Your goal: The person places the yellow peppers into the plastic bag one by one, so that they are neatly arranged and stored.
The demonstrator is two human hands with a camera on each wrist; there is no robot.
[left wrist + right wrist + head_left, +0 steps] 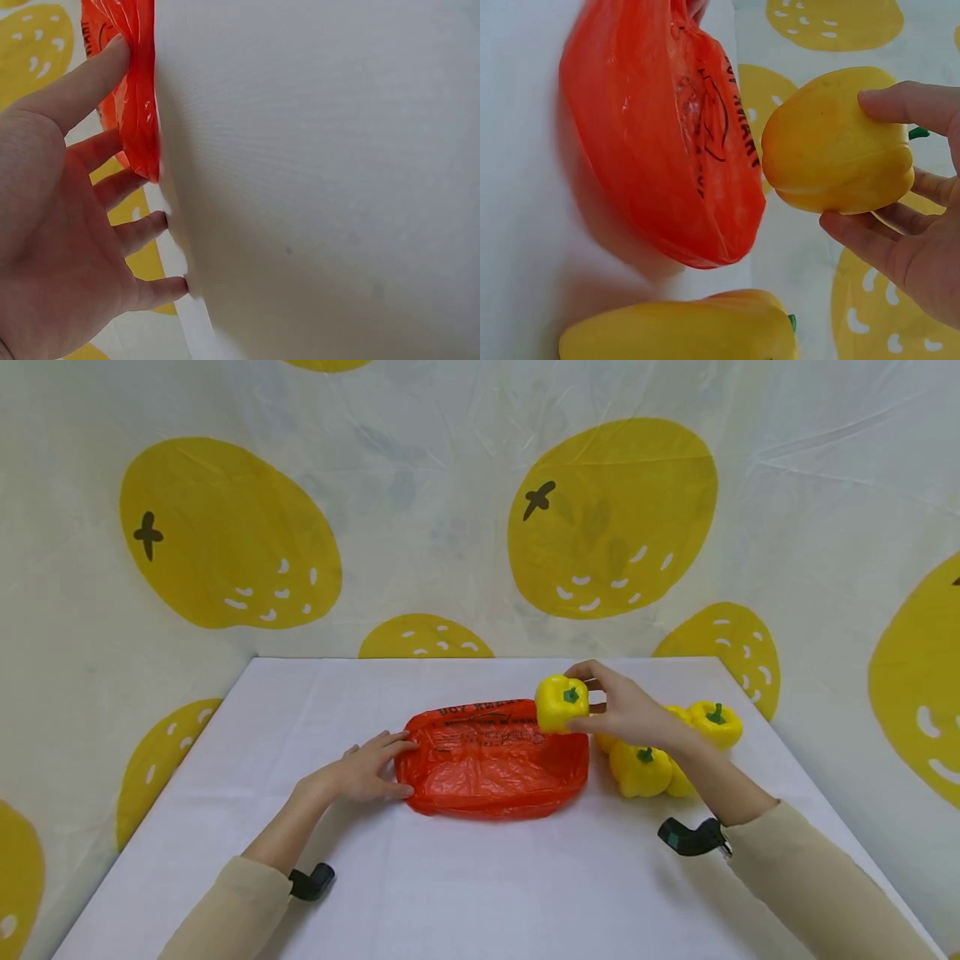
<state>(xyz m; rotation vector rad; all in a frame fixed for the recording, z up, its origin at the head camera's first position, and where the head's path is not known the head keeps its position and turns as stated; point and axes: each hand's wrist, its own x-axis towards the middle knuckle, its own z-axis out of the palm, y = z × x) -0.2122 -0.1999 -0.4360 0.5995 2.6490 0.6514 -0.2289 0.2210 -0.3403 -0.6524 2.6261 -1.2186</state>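
In the head view a yellow bell pepper [561, 704] with a green stem is gripped by my right hand [618, 706], thumb on one side and fingers on the other. It is held up at the right end of a red plastic bag [487, 777], whose mouth gapes. The right wrist view has this pepper [840, 142] raised beside the bag's printed rim [720, 120]. My left hand [371, 768] rests against the bag's left end with fingers spread. Seen from the left wrist, the thumb and nearer fingers [105, 146] touch the bag, with a wide gap between them.
Several more yellow bell peppers [643, 768] are bunched right of the bag, partly behind my right forearm. All lie on a white-covered table [480, 885]. A curtain [435, 527] with yellow fruit prints hangs behind it. Each wrist carries a black camera [690, 837].
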